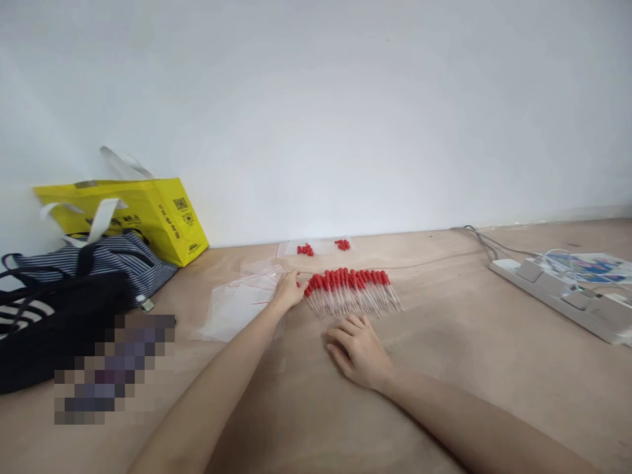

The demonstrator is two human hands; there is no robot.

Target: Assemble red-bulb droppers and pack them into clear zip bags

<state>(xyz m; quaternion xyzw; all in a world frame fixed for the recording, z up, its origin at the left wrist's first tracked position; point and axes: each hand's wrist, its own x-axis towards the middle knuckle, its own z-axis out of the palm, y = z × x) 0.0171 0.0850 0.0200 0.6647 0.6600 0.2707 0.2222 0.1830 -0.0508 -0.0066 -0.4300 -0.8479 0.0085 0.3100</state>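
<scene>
A row of droppers (pixel 348 289) with red rubber bulbs and thin clear tubes lies side by side on the table, tubes toward me. At the row's left end is my left hand (pixel 289 289), its thumb and forefinger apart beside the outermost red bulb; whether it touches that bulb I cannot tell. Below the tube tips my right hand (pixel 359 350) rests on the table with loosely bent fingers and nothing seen in it. Clear zip bags (pixel 232 309) lie in a pile to the left, partly under my left hand and forearm.
Behind the row, a clear bag (pixel 323 247) lies by the wall with two clusters of red bulbs (pixel 306 250). A yellow bag (pixel 182 224), a striped bag (pixel 143 263) and a black bag (pixel 93 303) stand left. A power strip (pixel 548 296) with plugs and cables lies right.
</scene>
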